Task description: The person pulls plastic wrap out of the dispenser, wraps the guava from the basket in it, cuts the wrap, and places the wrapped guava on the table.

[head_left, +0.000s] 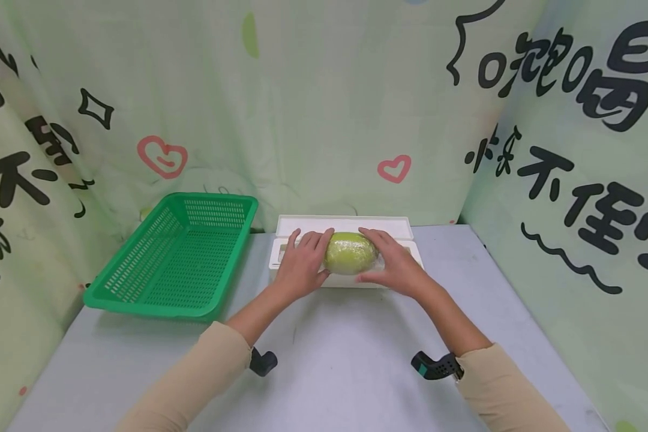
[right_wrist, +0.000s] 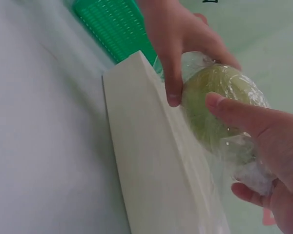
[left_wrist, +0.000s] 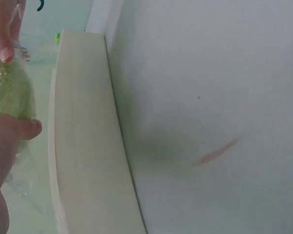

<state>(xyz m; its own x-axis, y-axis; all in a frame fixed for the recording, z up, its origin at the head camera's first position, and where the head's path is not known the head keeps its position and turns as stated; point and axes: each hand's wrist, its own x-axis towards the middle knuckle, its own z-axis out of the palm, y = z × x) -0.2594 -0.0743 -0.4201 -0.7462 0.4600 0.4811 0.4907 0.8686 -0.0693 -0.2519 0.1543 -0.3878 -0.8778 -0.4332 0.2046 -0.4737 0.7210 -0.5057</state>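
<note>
A round yellow-green fruit (head_left: 351, 253) wrapped in clear plastic film is held up over a white box (head_left: 342, 282). My left hand (head_left: 300, 264) grips its left end and my right hand (head_left: 398, 267) its right end. In the right wrist view, loose film bunches at the end of the fruit (right_wrist: 205, 117) near my right hand (right_wrist: 278, 156); the thumb lies across the fruit's side. The left wrist view catches only part of the fruit (left_wrist: 12, 90), with the thumb of my left hand (left_wrist: 5, 141) on it. Which exact kind of fruit this is, I cannot tell.
A green plastic basket (head_left: 216, 258) with slotted sides stands on the left of the pale table (head_left: 335, 372). The white box has a raised white flap (head_left: 345, 224) along its back. Printed curtains (head_left: 302, 120) hang behind and at both sides.
</note>
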